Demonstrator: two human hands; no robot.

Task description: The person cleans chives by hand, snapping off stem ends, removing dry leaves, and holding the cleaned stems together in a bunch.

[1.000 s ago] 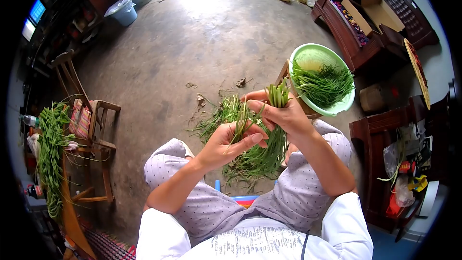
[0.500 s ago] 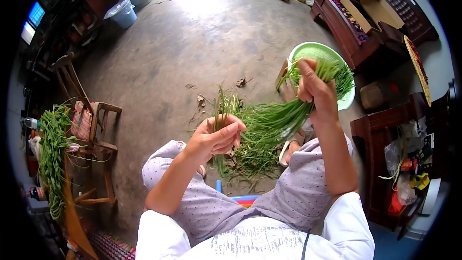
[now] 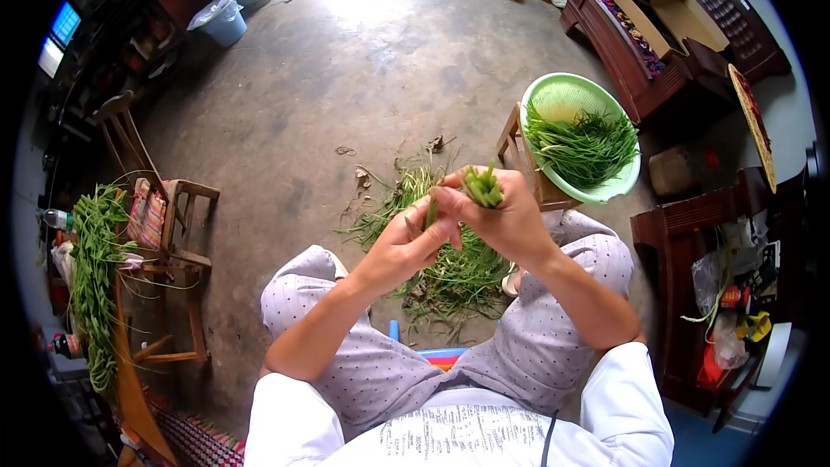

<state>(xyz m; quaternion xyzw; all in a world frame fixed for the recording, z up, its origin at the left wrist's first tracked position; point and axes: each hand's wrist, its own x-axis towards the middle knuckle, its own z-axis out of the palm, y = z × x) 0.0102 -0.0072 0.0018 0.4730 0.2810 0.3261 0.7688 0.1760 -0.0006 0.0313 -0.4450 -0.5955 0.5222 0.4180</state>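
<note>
My right hand [image 3: 510, 216] is closed around a bunch of green chives [image 3: 482, 186], with the stalk ends pointing up toward me. Against it, at the fingertips, is my left hand [image 3: 406, 242], its fingers closed on a few thin chive stalks [image 3: 430, 214]. Both hands meet above the floor between my knees. Below them lies a loose heap of chives and trimmings [image 3: 462, 281], partly hidden by my hands. To the right, a light green plastic basket [image 3: 553, 91] holds more chives [image 3: 588, 147] and rests on a wooden stool [image 3: 512, 134].
At the left, leafy green stems [image 3: 95, 277] are draped over a wooden edge near a wooden chair [image 3: 177, 216]. A blue bin [image 3: 226, 28] stands at the back left. Dark wooden furniture [image 3: 618, 52] with a cardboard box [image 3: 687, 22] is at the back right.
My right hand has come down and left from in front of the basket with the chives, and the bunch's ends now face me. My left hand has moved slightly right to meet it.
</note>
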